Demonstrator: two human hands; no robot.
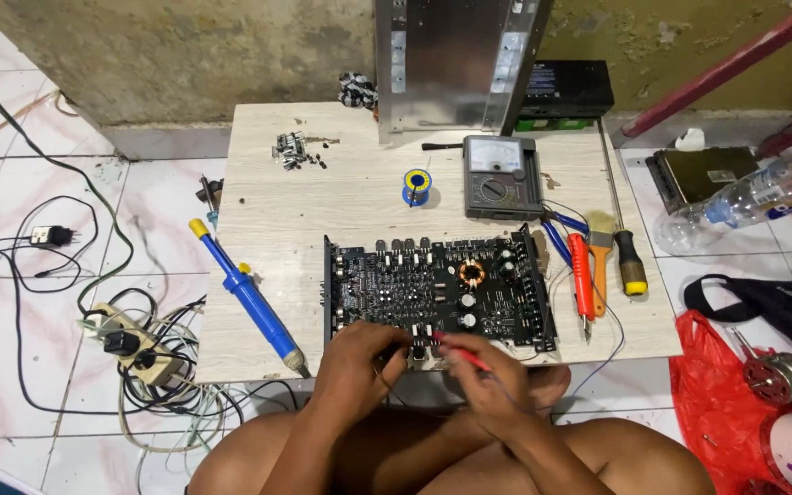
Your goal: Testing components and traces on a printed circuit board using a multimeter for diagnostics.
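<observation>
Our left hand [357,353] presses on the near edge of the circuit board [437,286], fingers curled and pinching something dark at the rim; we cannot tell what. Our right hand [486,380] grips a red-handled probe [462,354] like a pen, tip aimed at the same edge, toward ten o'clock. Both forearms rise from our crossed legs at six o'clock, wrists bent down and close together.

The board lies flat at the centre of the low wooden table [258,197], its near edge at the table's front. We judge it stiff and light but fragile, studded with capacitors and a copper coil [472,272], so it is best held by its bare rims.

A blue desoldering pump [249,298] lies at nine o'clock, an analogue multimeter [502,177] at twelve, a solder spool [416,184] beside it.
</observation>
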